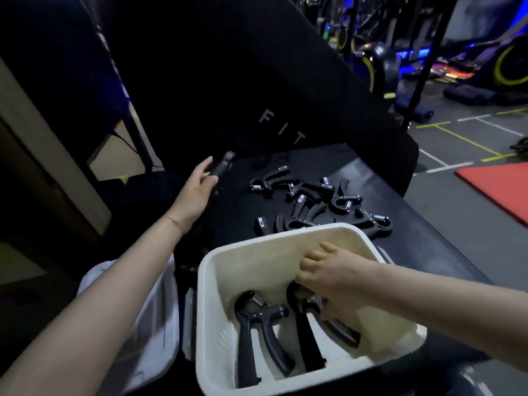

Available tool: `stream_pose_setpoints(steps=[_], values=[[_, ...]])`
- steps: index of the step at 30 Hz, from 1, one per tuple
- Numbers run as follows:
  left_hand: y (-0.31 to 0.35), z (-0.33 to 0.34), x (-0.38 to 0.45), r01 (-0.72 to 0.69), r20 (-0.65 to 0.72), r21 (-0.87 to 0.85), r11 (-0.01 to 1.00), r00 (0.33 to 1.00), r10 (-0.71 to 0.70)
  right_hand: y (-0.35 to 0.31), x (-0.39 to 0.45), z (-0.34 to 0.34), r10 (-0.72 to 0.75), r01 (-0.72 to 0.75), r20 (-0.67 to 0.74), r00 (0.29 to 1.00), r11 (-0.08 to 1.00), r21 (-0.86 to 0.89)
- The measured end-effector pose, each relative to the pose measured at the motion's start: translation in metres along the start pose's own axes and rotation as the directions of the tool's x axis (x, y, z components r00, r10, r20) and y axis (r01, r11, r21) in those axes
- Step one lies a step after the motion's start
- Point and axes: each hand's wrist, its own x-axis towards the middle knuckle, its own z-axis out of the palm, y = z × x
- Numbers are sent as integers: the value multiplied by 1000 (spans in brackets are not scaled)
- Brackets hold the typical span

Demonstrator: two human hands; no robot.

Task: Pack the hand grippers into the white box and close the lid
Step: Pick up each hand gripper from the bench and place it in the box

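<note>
Box (208,281) holds two hand grippers: one (258,332) lies free, right hand (331,284) curls onto the second (308,335); set it parallel. Left hand (197,190) beyond box pinches another (221,167), blurred, likely. Loose pile (314,201) behind box; lid (137,318) left of it.

a gym: exercise bikes (505,64) with yellow-rimmed wheels, a red floor mat (500,185), taped floor lines (463,138).

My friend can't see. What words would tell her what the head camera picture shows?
The right hand reaches into a white box that holds two black hand grippers, touching one of them. The left hand holds another gripper above a black table, where several more grippers lie in a pile.
</note>
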Motion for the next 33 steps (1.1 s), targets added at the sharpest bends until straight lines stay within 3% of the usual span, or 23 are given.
stream_pose_setpoints(steps=[4, 8, 13, 21, 23, 25, 27, 28, 30, 33], values=[[56, -6, -36, 77, 31, -516, 853, 997, -71, 8, -14, -35, 84, -64, -276, 957, 995, 82], [91, -9, -72, 113, 181, -676, 728, 983, 15, 11, -34, -72, 219, -72, -578, 786, 961, 267], [112, 7, -115, 157, 288, -746, 647, 952, 102, 2, -51, -94, 425, 41, -592, 685, 788, 614], [102, 33, -161, 215, 415, -767, 605, 885, 212, -8, -60, -73, 460, 125, -564, 686, 688, 714], [99, 34, -166, 217, 435, -708, 672, 884, 173, -10, -63, -67, 454, 137, -575, 681, 692, 709], [99, 34, -167, 178, 400, -558, 811, 914, 74, -10, -64, -60, 432, 146, -600, 673, 718, 681], [102, 32, -166, 43, 304, -227, 973, 952, 28, -11, -67, -56, 423, 153, -623, 658, 735, 661], [105, 31, -166, -30, 255, -33, 999, 966, 38, -12, -67, -55, 419, 155, -631, 653, 742, 652], [114, 33, -164, -160, 205, 249, 955, 973, 110, -15, -68, -54, 397, 160, -644, 655, 759, 631], [126, 43, -162, -306, 198, 511, 803, 951, 237, -22, -64, -54, 362, 181, -655, 663, 772, 610]])
